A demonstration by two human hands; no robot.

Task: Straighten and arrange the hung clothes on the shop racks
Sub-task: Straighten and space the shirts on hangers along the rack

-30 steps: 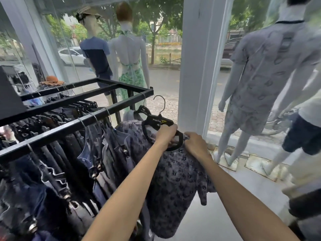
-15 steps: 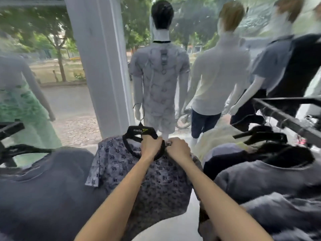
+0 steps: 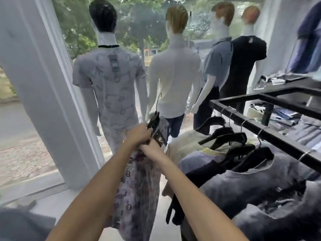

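Left hand [image 3: 139, 134] grips the black hanger [image 3: 154, 121], fingers curled round it. Right hand [image 3: 150, 147] sits just under it, touching; its fingers are hidden, so I cannot tell. The patterned shirt [image 3: 137, 188] hangs edge-on, left of the rack [image 3: 260, 126], nearer than the mannequins [image 3: 111, 80].

Black hangers [image 3: 225, 136] and grey tops [image 3: 251, 185] crowd the rack [image 3: 278, 141] rail up to its left corner, touching one another. Left of that corner, open floor [image 3: 162, 232] runs between rack and white pillar [image 3: 43, 84]; four mannequins [image 3: 111, 80] block it ahead, and the patterned shirt [image 3: 137, 188] hangs in the gap.
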